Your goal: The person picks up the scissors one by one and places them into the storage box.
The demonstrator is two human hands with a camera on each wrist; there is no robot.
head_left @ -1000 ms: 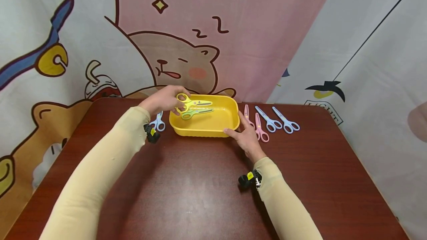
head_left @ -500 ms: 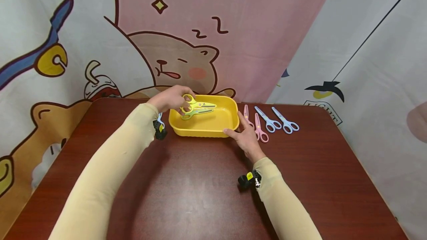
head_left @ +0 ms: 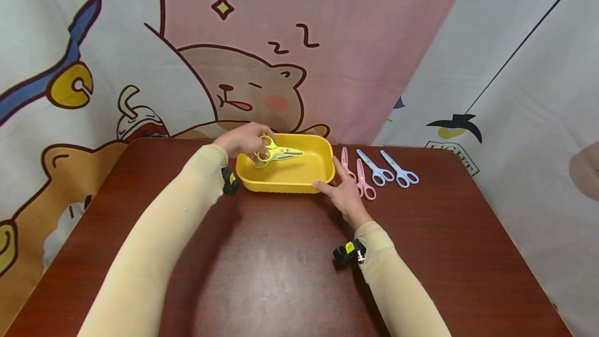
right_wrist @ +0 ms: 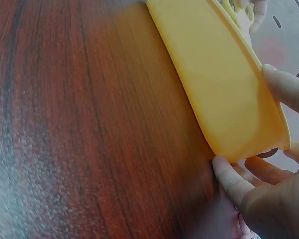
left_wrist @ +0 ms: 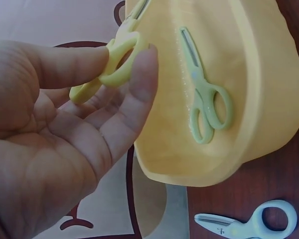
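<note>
My left hand [head_left: 245, 139] pinches the handle of the yellow scissors [head_left: 282, 151] between thumb and fingers, over the left part of a yellow plastic tray [head_left: 281, 188]. Their blades point to the right. Green scissors [left_wrist: 199, 82] lie inside the tray in the left wrist view; from the head, the yellow pair mostly hides them. At the tray's front right corner, my right hand [head_left: 347, 196] grips the wall. Its thumb [right_wrist: 276, 79] is at the rim and other fingers [right_wrist: 231, 179] are at the end wall in the right wrist view.
Right of the tray, two pink scissors [head_left: 361, 173] and two blue scissors [head_left: 399, 169] lie on the brown table [head_left: 281, 254]. Another light blue pair [left_wrist: 259, 224] lies left of the tray, hidden from the head. A patterned cloth [head_left: 355, 66] hangs behind.
My left hand has carried the yellow scissors to the right and lower, until they overlap the green pair. The right hand and the tray have stayed put.
</note>
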